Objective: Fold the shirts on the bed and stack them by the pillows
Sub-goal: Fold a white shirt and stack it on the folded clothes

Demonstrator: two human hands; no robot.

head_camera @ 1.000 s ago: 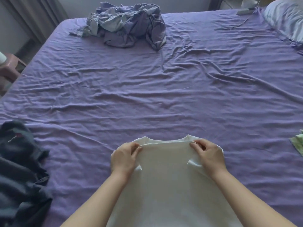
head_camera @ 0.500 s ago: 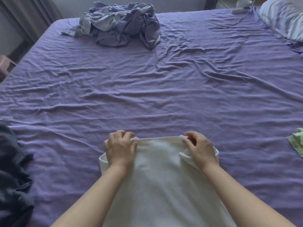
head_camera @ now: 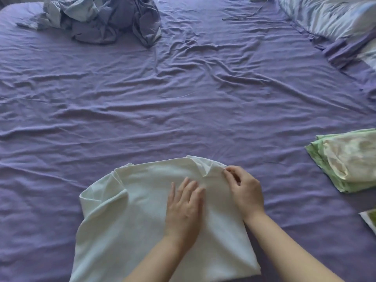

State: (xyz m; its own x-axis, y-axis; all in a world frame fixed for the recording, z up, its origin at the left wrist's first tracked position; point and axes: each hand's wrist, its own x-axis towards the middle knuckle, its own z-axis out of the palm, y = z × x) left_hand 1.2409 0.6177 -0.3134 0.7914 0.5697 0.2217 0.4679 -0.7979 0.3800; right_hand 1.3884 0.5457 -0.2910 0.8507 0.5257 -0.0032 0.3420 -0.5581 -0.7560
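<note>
The bed sheet [head_camera: 183, 98] is seen as thin purple cloth, matt and heavily creased. The white shirt [head_camera: 126, 216] is made of soft, matt woven cloth with smooth folds. The crumpled bedding [head_camera: 105, 19] is shown as limp cloth. The green folded cloth [head_camera: 345, 163] and the striped pillow [head_camera: 325, 15] are given a faint sheen.

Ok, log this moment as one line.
step: folding white shirt | left hand: flat, pressing shirt | right hand: fingers pinching top right corner | folded green stack: right, apart | pillows: far right
</note>
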